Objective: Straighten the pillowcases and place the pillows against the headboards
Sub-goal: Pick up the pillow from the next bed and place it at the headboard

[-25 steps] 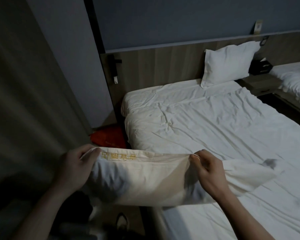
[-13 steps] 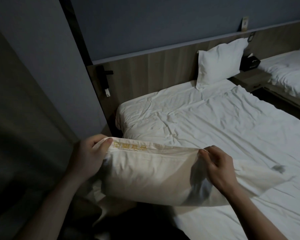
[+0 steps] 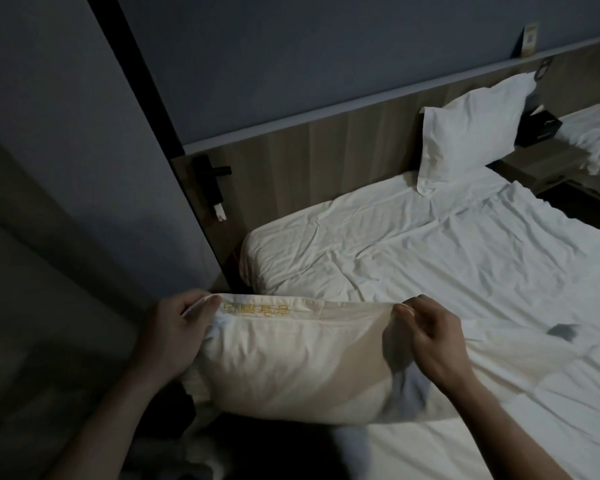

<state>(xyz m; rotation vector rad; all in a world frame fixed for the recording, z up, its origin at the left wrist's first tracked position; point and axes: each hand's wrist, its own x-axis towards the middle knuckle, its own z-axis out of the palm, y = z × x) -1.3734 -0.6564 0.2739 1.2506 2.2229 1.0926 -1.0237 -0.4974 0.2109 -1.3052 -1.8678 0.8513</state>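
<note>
At the near left edge of the bed, the left hand pinches the left end of the open hem of the pillowcase, thumb and fingers closed on the cloth beside the yellow stitched lettering. The right hand pinches the same hem farther right, so the top edge runs taut between the two. The pillow hangs below that edge inside the case, its lower part at the bed's near edge, with loose cloth trailing right onto the sheet.

Against the frames of a second ago, the grip and the stretched hem are much the same; the view has swung so the head of the bed now sits farther right and the red thing once visible on the floor has dropped out of sight. I judge the case is still being pulled square, and the pillow has not yet gone to the headboard.

Left of the bed stand a dim wall and a dark vertical strip, with a black fitting on the wood panel. Farther right, a second white pillow already leans against the headboard. Beyond it sit a dark box on a bedside shelf and part of another bed.
</note>
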